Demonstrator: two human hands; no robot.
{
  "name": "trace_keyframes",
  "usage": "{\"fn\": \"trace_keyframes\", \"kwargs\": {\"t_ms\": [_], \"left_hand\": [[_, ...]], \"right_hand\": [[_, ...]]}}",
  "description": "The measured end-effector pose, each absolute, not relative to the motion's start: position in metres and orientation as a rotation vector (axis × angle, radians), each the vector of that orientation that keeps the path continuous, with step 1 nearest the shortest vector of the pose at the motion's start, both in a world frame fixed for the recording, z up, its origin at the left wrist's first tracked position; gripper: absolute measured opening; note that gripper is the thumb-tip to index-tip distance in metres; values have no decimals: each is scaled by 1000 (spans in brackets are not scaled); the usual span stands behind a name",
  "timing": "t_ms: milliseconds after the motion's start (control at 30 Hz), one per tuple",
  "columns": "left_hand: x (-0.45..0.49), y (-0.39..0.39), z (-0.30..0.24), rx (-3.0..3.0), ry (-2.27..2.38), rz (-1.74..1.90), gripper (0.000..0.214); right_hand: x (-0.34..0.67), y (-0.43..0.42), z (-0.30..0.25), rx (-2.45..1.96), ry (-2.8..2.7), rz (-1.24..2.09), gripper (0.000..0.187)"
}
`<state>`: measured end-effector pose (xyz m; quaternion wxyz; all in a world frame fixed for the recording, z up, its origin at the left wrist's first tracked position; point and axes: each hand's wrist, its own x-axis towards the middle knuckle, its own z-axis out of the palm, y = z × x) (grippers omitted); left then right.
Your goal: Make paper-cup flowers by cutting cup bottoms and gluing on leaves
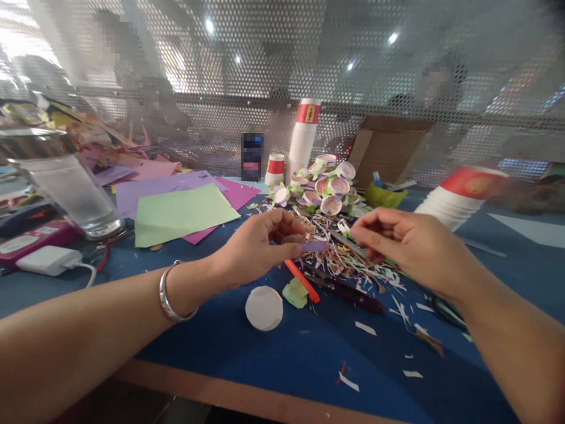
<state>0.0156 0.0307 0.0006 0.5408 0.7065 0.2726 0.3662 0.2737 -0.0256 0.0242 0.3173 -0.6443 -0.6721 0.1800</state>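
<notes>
My left hand, with a silver bangle on the wrist, is closed in a pinch on a small purple paper strip. My right hand is closed around a thin metal tool, probably tweezers, whose tip points toward the strip. Both hands hover over a heap of paper scraps on the blue table. A white paper disc, a green folded piece and an orange stick lie just below my hands.
A pile of cut cup bottoms and stacked paper cups stand behind the scraps, another cup stack lies at right. Coloured paper sheets, a glass and a white charger are at left. Scissors lie near the scraps. A perforated screen backs the table.
</notes>
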Motion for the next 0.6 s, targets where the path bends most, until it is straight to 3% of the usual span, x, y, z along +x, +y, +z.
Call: {"fn": "trace_keyframes", "kwargs": {"t_ms": [67,267,600], "left_hand": [[13,35,2,1719,685,835,29],[4,47,11,1726,752,881,29],[-14,67,31,1627,810,799,21]], "right_hand": [[298,-17,24,-1939,-1705,303,35],[338,0,21,-2268,-1613,221,20],[344,2,14,-2389,-1437,474,26]]}}
